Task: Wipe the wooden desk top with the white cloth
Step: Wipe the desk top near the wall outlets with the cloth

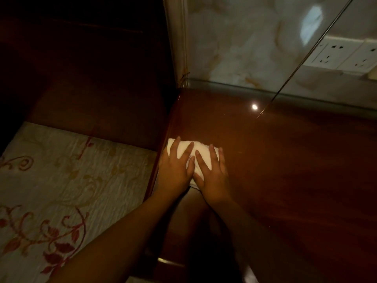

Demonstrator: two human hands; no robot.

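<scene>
Your desk top and its load.
Your glossy wooden desk top [285, 170] carried only a folded white cloth [201, 152], near its left edge.

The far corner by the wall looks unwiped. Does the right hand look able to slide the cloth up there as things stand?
Probably yes. The desk top between the right hand on the cloth and that corner looks bare, with nothing in the way.

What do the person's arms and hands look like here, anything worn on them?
Both are bare. The left hand and right hand show no gloves, rings or watch, and both forearms are uncovered as far as the bottom of the frame, with no sleeve edge in sight. No markings or bands show on the wrists. The lighting is dim, so fine detail such as nails cannot be made out.
</scene>
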